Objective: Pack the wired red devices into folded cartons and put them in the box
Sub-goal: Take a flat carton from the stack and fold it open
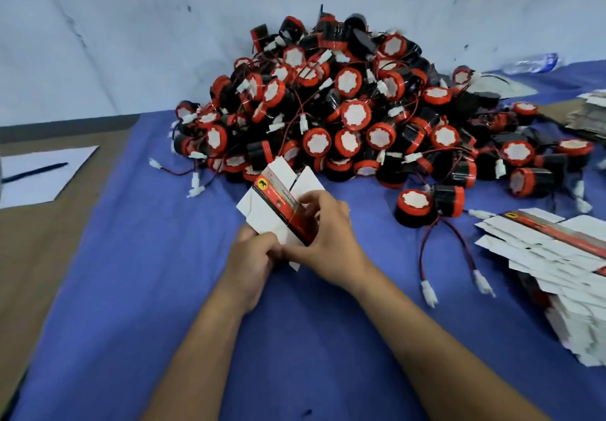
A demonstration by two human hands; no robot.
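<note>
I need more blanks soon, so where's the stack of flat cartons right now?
In the head view, the stack of flat cartons lies on the blue cloth at the right edge, beside the wired red device nearest the hands.

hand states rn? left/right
Left hand: grips the carton at its lower corner.
Right hand: holds the same carton's printed side.

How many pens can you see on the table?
1. The pen lies on the white paper at the far left of the table. Others could be hidden under the pile of red devices.
</note>
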